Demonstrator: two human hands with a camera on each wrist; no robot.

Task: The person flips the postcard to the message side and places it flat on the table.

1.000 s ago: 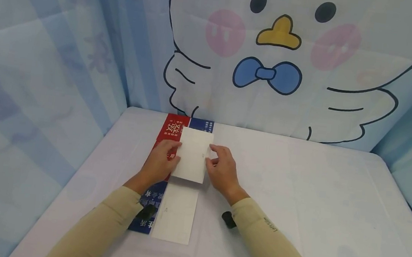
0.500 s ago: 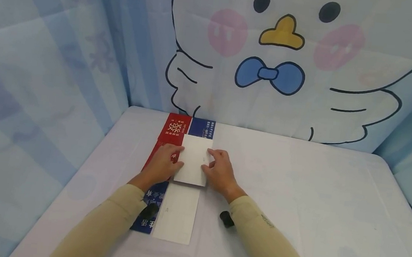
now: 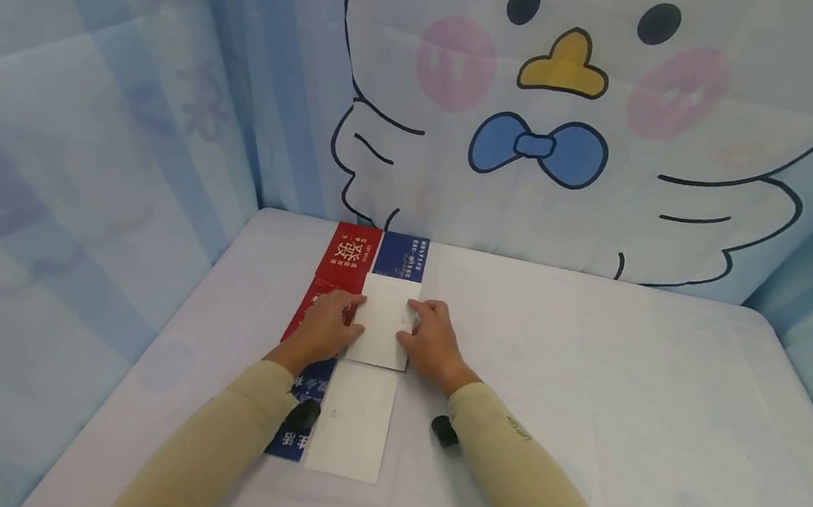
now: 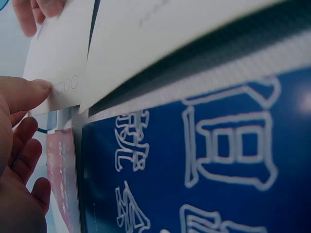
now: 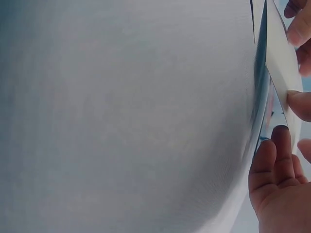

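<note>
A white postcard [image 3: 382,317] is held between both hands, its plain side up and a row of printed circles visible in the left wrist view. My left hand [image 3: 324,326] pinches its left edge, thumb lying on the face near the circles [image 4: 65,86]. On the opposite edge, my right hand [image 3: 432,343] grips with thumb and index finger. The postcard's near edge is close to a second white card [image 3: 351,423]. Under the left hand lies a red card [image 3: 303,305], partly hidden. In the right wrist view the postcard [image 5: 279,63] appears slightly raised, fingers beneath.
Another red card [image 3: 348,254] and a blue card [image 3: 403,255] lie at the back of the white-covered table [image 3: 584,404]. A blue card with white lettering [image 3: 292,440] sits at the front left, partly under the left sleeve [image 3: 208,439]. A patterned curtain [image 3: 530,209] hangs behind.
Both hands have drawn the postcard toward the person and lowered it, so its near edge now meets the front white card. More of the blue card behind shows.
</note>
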